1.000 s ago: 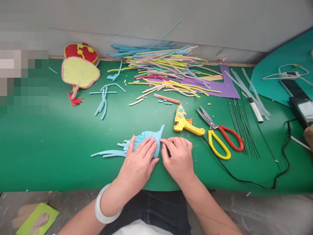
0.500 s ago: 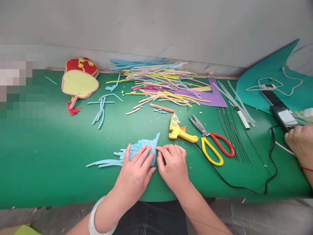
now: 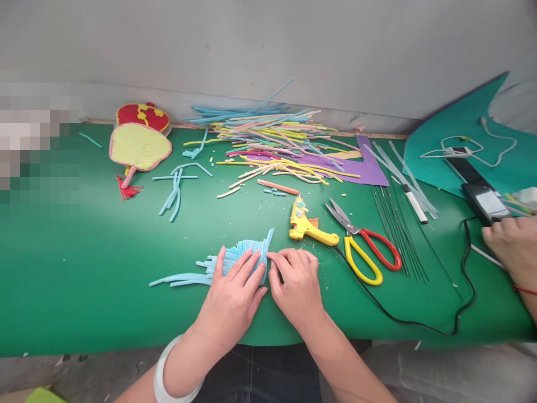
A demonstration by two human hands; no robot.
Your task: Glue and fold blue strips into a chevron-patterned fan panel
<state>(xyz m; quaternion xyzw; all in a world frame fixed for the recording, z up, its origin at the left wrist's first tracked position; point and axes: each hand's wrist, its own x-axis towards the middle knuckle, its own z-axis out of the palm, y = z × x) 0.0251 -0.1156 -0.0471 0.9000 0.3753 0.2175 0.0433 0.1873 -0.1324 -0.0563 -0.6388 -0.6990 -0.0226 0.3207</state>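
A light-blue piece made of pipe cleaners point(image 3: 252, 245) laid side by side rests on the green table in front of me. My left hand point(image 3: 235, 285) lies over it, fingers spread and pressing it down. Loose pipe cleaner ends stick out on its left, and one upright strip stands along its right side. Fingers curled, my right hand point(image 3: 296, 282) pinches at that right edge with thumb and forefinger. The palm side of both hands is hidden. Just beyond my right hand lie a yellow glue gun point(image 3: 308, 228) and scissors point(image 3: 363, 240) with red and yellow handles.
A heap of coloured pipe cleaners point(image 3: 268, 134) lies at the back over a purple sheet point(image 3: 373, 168). Two fan-shaped pieces point(image 3: 140, 146) sit back left. Green wires point(image 3: 394, 235) and a black cord point(image 3: 419, 322) lie right. Another person's hand point(image 3: 514, 240) touches a black device point(image 3: 486, 201).
The view has shifted very slightly. My hands keep the same place on the blue piece. The other person's hand at the right has come a little to the left.
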